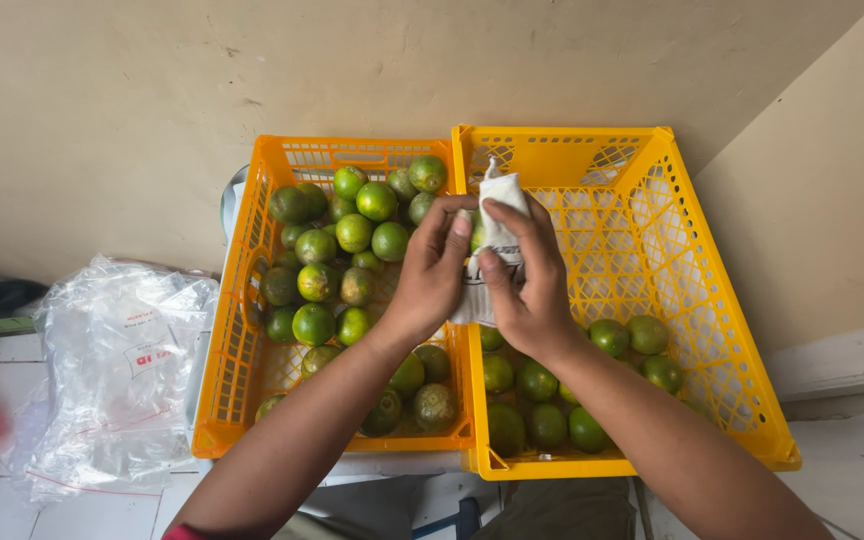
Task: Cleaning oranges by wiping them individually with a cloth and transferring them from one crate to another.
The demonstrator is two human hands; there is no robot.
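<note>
Above the seam where the two yellow crates meet, both hands grip a white cloth (497, 240): left hand (432, 275) pinches its left edge, right hand (527, 285) clenches its lower part. A lime may be wrapped inside, cannot tell. Left crate (242, 300) holds many green limes (352, 250); right crate (692, 290) holds fewer, at its near end. Clear plastic bags (117, 360) lie left of the left crate.
</note>
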